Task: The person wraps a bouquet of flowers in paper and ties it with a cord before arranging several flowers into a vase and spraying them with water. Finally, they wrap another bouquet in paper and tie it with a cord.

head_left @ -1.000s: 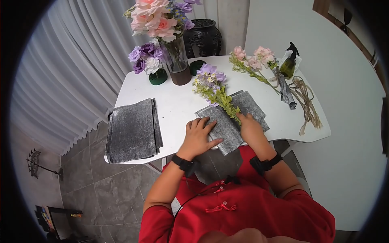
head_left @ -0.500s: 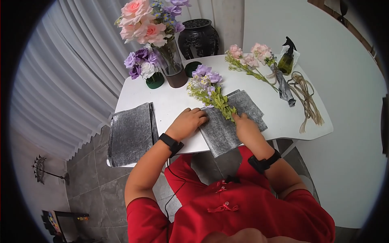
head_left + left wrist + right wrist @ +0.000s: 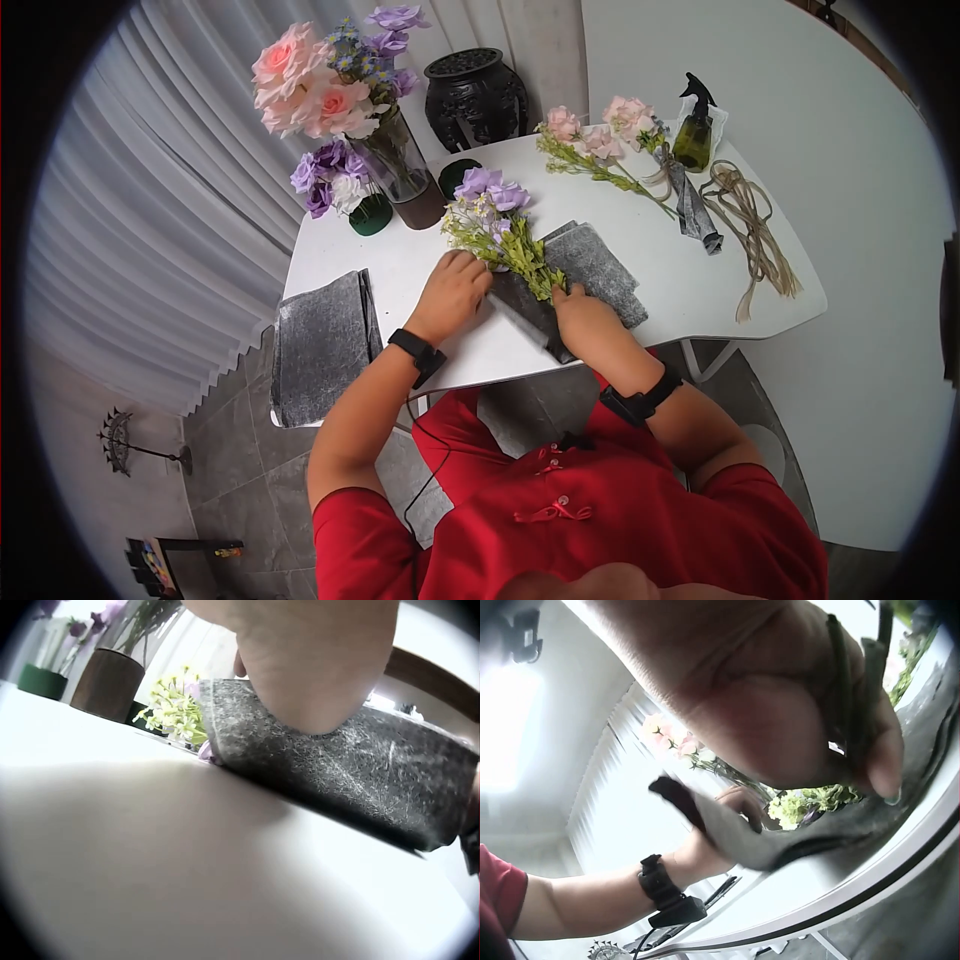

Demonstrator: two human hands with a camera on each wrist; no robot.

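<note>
A bouquet of purple roses, small white flowers and green leaves [image 3: 525, 252] lies over dark grey wrapping paper [image 3: 600, 275] near the table's front edge. My right hand [image 3: 595, 325] grips its lower end; in the right wrist view the green stems [image 3: 840, 671] run between thumb and fingers. With curled fingers my left hand [image 3: 450, 295] holds the paper's left edge at the bouquet's left side. That side of the paper is raised and bent, standing off the white table in the left wrist view as a speckled grey sheet [image 3: 337, 772]. The left fingertips are largely hidden there.
A stack of grey sheets [image 3: 325, 345] lies on the left of the white table [image 3: 690, 290]. Behind stand a tall flower vase [image 3: 400, 170] and a green pot [image 3: 370, 215]. At right are pink flowers [image 3: 600, 143], a spray bottle [image 3: 693, 138] and twine [image 3: 748, 230].
My left hand went from lying flat on the paper to gripping its left edge, which is now lifted and curling toward the bouquet. The right hand keeps holding the stems.
</note>
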